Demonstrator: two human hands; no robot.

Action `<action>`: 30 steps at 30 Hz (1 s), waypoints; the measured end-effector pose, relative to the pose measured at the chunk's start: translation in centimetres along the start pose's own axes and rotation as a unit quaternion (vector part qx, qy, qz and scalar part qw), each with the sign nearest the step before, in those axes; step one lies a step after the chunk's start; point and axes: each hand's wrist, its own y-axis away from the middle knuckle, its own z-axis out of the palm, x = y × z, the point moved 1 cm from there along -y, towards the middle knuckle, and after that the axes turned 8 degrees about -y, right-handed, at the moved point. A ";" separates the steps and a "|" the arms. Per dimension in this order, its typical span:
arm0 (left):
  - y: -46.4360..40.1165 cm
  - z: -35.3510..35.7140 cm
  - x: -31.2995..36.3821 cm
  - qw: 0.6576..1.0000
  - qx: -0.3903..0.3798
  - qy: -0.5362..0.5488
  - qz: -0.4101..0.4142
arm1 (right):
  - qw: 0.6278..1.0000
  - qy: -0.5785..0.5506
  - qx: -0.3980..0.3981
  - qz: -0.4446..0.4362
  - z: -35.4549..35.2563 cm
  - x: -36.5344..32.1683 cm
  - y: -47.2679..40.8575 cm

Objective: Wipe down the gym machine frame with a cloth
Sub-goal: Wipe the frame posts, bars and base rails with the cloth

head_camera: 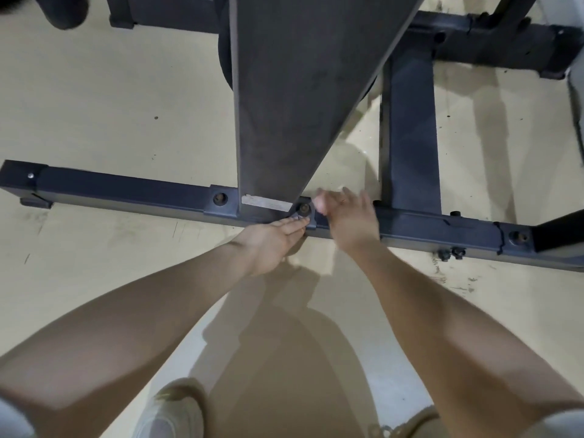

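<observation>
The gym machine frame is dark metal. Its long base bar (126, 191) lies across the floor, and a wide upright column (284, 105) rises from its middle. My left hand (271, 240) reaches in with straight fingers, whose tips touch the bar's bracket just below a rusty bolt (305, 210). My right hand (347, 219) is blurred and hovers over the bar just right of that bolt, fingers loosely spread. No cloth shows plainly in either hand; a small grey patch under my left fingertips is too unclear to name.
A second bar (410, 137) runs back to a rear crossbar (489, 42). A worn label (265, 202) sits at the column's foot, with more bolts (220, 198) along the bar. The beige floor (110, 105) is scuffed. My shoes (170, 412) stand below.
</observation>
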 end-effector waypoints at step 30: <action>0.1 1.2 -0.6 0.999 0.017 -0.017 0.030 | 0.989 -0.053 0.132 0.028 1.0 -0.9 2.5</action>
